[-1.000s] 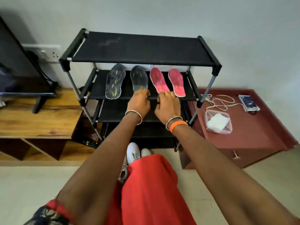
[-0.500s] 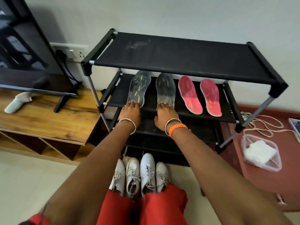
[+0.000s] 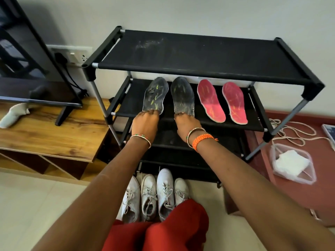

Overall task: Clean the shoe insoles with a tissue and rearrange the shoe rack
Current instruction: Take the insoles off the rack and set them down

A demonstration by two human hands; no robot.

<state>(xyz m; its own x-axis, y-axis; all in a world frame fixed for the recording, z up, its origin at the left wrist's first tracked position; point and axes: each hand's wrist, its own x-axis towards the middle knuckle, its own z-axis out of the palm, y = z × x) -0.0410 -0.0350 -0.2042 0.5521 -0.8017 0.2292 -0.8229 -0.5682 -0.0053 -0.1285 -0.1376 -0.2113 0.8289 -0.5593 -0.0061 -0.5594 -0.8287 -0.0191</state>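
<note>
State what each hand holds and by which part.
Left hand grips the left dark insole by its heel end; right hand grips the right dark insole likewise.

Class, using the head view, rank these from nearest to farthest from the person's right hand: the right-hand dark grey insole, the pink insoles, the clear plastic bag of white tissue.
From the right hand:
1. Right-hand dark grey insole: at the fingertips, second shelf.
2. Pink insoles: same shelf, further right.
3. Clear plastic bag of white tissue: on the maroon surface right of the rack.
</note>
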